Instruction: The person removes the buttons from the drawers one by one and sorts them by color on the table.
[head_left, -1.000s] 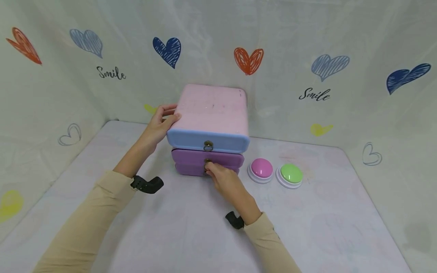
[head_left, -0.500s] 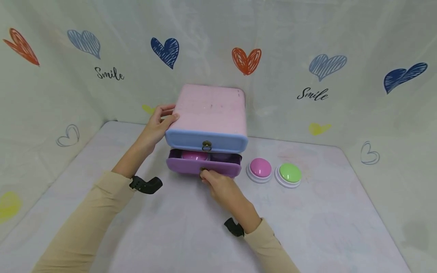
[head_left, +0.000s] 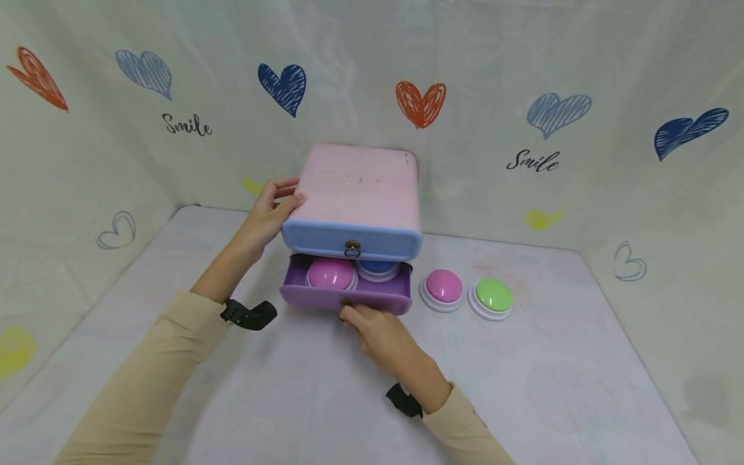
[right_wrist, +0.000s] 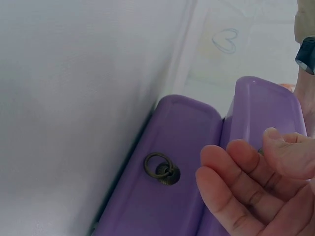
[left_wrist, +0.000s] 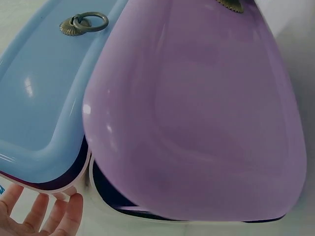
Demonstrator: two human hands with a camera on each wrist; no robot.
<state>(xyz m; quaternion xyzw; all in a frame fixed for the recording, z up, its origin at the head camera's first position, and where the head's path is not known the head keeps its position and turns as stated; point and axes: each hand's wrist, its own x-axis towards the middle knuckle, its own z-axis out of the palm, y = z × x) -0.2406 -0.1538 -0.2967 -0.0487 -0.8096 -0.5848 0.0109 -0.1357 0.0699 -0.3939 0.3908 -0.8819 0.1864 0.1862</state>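
Note:
My left hand (head_left: 268,214) rests against the left side of a small drawer cabinet (head_left: 360,181) with a pink top, its thumb at the top edge. Below the blue top drawer (head_left: 383,243), a purple drawer (head_left: 372,301) is pulled out. At its front, my right hand (head_left: 380,332) pinches the ring pull (head_left: 343,314), mostly hidden by the fingers. Inside the drawer sit a pink push button (head_left: 329,274) at the left and a blue push button (head_left: 376,266) farther back, partly hidden. The right wrist view shows a lower purple drawer (right_wrist: 155,204) with its own hanging ring.
To the right of the cabinet, another pink push button (head_left: 444,286) and a green push button (head_left: 494,295) stand on the white table (head_left: 290,400). A white curtain (head_left: 360,39) printed with hearts hangs close behind the cabinet.
The purple drawer has slid out toward me with my right hand on its ring, uncovering the pink and blue buttons inside. My left hand has stayed on the cabinet.

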